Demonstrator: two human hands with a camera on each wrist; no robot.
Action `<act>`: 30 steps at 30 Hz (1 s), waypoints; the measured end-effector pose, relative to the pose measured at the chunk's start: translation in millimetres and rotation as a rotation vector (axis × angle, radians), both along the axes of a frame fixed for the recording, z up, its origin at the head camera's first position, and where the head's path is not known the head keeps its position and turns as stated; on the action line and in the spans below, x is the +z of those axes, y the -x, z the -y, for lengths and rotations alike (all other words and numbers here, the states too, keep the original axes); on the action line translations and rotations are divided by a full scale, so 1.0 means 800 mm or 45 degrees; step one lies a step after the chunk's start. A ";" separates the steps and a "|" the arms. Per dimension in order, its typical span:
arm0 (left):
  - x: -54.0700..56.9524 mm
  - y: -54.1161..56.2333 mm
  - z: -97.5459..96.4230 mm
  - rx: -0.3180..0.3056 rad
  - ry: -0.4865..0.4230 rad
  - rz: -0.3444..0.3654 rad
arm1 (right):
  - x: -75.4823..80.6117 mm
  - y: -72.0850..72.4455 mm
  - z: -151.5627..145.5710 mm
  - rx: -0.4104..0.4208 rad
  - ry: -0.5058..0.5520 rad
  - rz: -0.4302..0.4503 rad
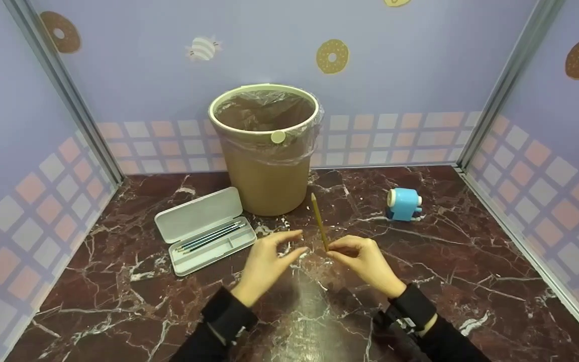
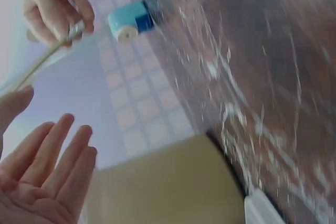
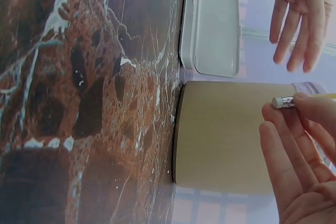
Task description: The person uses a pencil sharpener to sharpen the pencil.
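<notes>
My right hand (image 1: 367, 259) pinches a yellow pencil (image 1: 319, 221) near its lower end between thumb and fingers. The pencil stands nearly upright, its sharpened tip pointing up; a metal band and pale eraser (image 3: 282, 102) poke out below the fingers in the right wrist view. My left hand (image 1: 267, 261) is just to the left, its fingers spread and relaxed around nothing. Seen from the left wrist, its fingers (image 2: 52, 156) are extended, with the pencil beyond the thumb. Left of that hand lies an open pencil case (image 1: 200, 215) holding several pencils (image 1: 214, 237).
A tan trash bin (image 1: 269, 181) with a clear plastic liner stands behind the hands, against the patterned wall (image 1: 395, 90). To the right is a blue pencil sharpener (image 1: 404, 203). Everything rests on a dark red marbled table (image 1: 118, 311), walled at both sides.
</notes>
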State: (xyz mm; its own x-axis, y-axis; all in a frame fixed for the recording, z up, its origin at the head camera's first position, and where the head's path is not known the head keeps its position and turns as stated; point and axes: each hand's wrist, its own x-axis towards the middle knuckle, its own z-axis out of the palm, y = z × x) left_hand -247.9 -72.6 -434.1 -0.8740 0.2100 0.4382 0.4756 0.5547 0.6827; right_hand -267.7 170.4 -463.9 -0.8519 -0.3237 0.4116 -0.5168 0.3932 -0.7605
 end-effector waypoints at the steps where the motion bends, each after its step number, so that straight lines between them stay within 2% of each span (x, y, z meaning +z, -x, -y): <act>1: -0.002 0.000 -0.005 -0.014 -0.030 -0.008 | 0.000 0.000 0.001 0.005 -0.005 -0.010; 6: -0.009 0.000 -0.023 -0.062 -0.193 -0.015 | -0.001 0.000 0.005 0.033 -0.021 -0.050; 11: -0.011 -0.001 -0.035 -0.071 -0.290 0.006 | -0.003 0.000 0.007 0.059 -0.030 -0.051; 18: -0.015 0.002 -0.043 -0.091 -0.409 0.087 | -0.005 -0.001 0.007 0.068 -0.029 -0.040; 22: -0.018 0.003 -0.045 -0.090 -0.433 0.116 | -0.006 -0.002 0.008 0.074 -0.039 -0.032; 30: -0.017 0.004 -0.043 -0.099 -0.424 0.110 | -0.004 -0.002 0.008 0.077 -0.069 -0.036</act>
State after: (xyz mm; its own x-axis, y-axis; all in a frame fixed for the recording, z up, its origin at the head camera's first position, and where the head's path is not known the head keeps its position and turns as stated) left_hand -251.1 -37.8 -448.0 -0.8979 0.1352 0.4190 0.4402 0.2590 0.8597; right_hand -265.8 163.6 -467.3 -0.8183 -0.3971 0.4155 -0.5619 0.4009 -0.7236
